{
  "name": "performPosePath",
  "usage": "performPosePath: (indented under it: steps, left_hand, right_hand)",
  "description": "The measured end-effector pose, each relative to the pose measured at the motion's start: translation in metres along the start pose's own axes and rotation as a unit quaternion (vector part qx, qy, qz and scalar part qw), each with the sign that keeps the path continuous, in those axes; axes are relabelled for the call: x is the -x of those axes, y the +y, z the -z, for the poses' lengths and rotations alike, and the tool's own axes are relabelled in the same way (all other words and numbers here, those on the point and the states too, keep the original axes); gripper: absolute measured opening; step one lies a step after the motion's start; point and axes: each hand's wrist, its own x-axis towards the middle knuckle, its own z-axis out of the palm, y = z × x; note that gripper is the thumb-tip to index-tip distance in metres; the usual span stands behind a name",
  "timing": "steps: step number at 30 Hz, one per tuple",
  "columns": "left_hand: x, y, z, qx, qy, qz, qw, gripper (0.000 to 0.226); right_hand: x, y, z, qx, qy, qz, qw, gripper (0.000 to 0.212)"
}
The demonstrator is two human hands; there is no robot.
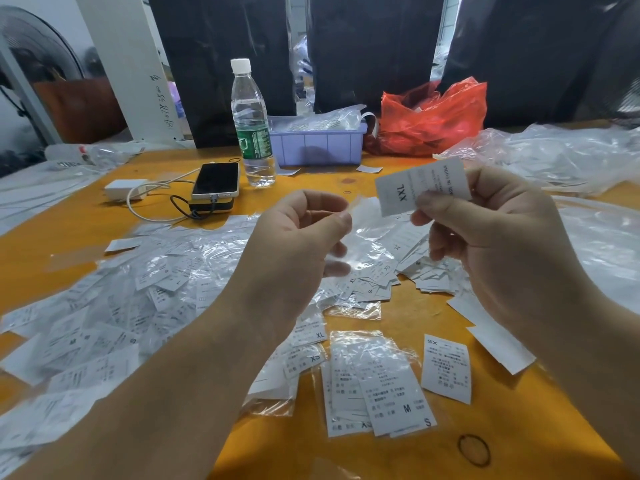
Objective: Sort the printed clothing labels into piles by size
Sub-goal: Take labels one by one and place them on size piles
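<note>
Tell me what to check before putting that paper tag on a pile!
1. Right hand holds the tag firmly: ok.
2. Size readable: ok, XXL.
3. Left hand free to help: not ok, it pinches a clear plastic sleeve.
4. An XXL pile exists on the table: cannot tell.
5. Water bottle and phone out of the way: ok.

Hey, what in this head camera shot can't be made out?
- Small print on white XXL label: blurred, partly behind right hand thumb.
- Clear plastic sleeve in left hand: contents, if any, lost in blur.
- Purple plastic tray: contents hidden by its wall and plastic.
- Red plastic bag: contents unreadable.
</note>
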Motion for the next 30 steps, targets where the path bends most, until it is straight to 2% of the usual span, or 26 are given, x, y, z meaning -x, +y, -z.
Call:
performPosePath:
  steps: [3, 10, 24, 30]
  left_hand:
    - [0.0021, -0.0011, -0.0018, -0.036, -0.012, -0.019, 0.999, 0.008]
    - [0.0038, -0.0008, -0.0040, -0.066, -0.023, -0.036, 0.997, 0.008]
    - [0.0029, -0.0004, -0.0040, -0.032, -0.040, -0.019, 0.998, 0.008]
    - [0.0026, 0.0002, -0.0040, -0.026, -0.042, -0.013, 0.999, 0.008]
  right_hand:
    - [-0.0019, 0.0016, 0.0016, -0.017, 0.020, -0.012, 1.000, 0.006]
    - [0.0012, 0.0055, -0.0037, -0.022, -0.003, -0.031, 0.999, 0.006]
    - [0.0028, 0.0037, -0.0032, -0.006, 0.018, -0.001, 1.000, 0.006]
    - [0.0052, 0.0037, -0.0064, -0.004, 0.002, -0.005, 1.000, 0.006]
